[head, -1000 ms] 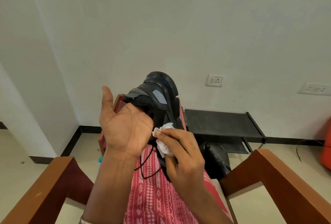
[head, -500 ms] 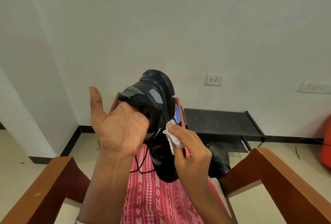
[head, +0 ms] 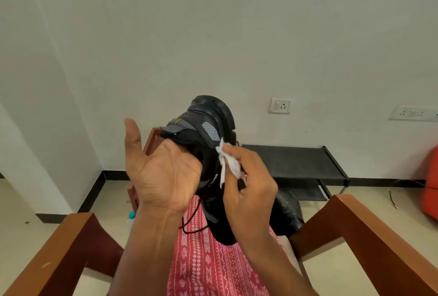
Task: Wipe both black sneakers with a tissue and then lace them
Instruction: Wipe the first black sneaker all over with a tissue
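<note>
Frame centre, raised against the white wall: black sneaker (head: pixel 214 115), heel end uppermost, grey perforated panel on the side facing right. Carried on the left grip (head: pixel 163 175), palm toward the camera, thumb upright and free. Fingers pushed into the shoe's opening and hidden; no telling whether curled or straight. Right grip (head: pixel 251 196) clamped on a crumpled white tissue (head: pixel 228 165), pinched between thumb and fingertips and pressed to the sneaker's side.

Change over the last second: tissue up from the mid side, beside the lettering, to the lower edge of the grey panel. Reads as one upward wiping stroke on the first shoe, with the wiping stage only part done.

Black lace (head: pixel 192 227) hanging in a loose loop at lower centre, just right of the left forearm, above the red patterned cloth (head: pixel 208 269). Lacing not yet begun. Second sneaker not identified; dark glossy shape (head: pixel 288 215) at lower right, behind the right grip, unclear.

Writing: small white lettering (head: pixel 212 181) on the sneaker's side, just left of the tissue, too small to read. Yellow-green mark on the grey heel tab (head: pixel 176 122), not legible.
</note>
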`<move>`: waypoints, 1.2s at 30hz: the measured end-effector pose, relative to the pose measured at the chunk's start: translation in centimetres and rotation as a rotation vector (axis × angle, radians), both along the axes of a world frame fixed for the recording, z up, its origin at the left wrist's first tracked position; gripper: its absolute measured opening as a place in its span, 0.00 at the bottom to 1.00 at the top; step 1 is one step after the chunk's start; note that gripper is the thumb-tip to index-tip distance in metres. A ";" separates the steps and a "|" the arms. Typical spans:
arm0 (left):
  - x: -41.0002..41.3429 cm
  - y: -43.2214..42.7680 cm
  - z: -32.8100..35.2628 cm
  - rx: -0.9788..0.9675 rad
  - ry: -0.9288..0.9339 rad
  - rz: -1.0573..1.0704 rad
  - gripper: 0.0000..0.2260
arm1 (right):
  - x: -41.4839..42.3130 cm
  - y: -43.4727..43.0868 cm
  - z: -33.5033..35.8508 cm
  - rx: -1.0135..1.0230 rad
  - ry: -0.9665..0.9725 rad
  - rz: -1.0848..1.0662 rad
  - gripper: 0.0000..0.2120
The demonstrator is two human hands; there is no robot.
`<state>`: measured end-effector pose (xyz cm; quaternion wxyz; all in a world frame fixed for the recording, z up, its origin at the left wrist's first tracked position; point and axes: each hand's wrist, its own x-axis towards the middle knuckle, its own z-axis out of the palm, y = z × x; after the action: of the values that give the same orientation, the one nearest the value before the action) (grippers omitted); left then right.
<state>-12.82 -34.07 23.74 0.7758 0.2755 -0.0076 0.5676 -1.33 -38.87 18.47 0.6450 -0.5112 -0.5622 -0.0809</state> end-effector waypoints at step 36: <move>1.0 -0.6 -0.1 0.010 0.088 0.074 0.41 | 2.6 3.2 0.7 0.203 -0.300 -0.083 0.12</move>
<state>-11.81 -34.67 23.59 0.7523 0.3044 0.0339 0.5833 1.22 -35.71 19.13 0.5985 -0.4483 -0.6195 -0.2389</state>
